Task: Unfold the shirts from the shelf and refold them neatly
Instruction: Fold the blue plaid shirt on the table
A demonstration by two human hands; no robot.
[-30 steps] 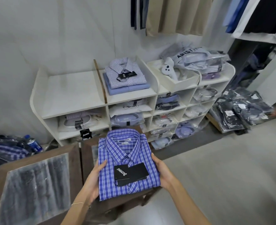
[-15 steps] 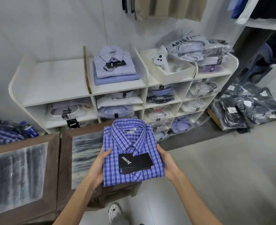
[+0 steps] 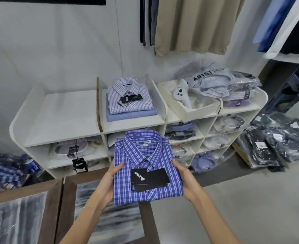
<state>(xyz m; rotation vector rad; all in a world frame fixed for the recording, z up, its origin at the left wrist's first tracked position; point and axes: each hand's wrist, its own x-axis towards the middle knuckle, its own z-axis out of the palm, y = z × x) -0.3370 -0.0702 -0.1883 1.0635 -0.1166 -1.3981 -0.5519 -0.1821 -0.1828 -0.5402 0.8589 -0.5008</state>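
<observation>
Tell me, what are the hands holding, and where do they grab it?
A folded blue checked shirt. The left hand holds its left edge and the right hand its right edge, near the bottom half.

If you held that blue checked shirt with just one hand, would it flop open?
Probably. The shirt is soft folded cloth, and both the left hand and right hand support its sides. One-handed, the free side would likely droop and unfold. It looks light. The tag lies loose on top and might slide off.
</observation>
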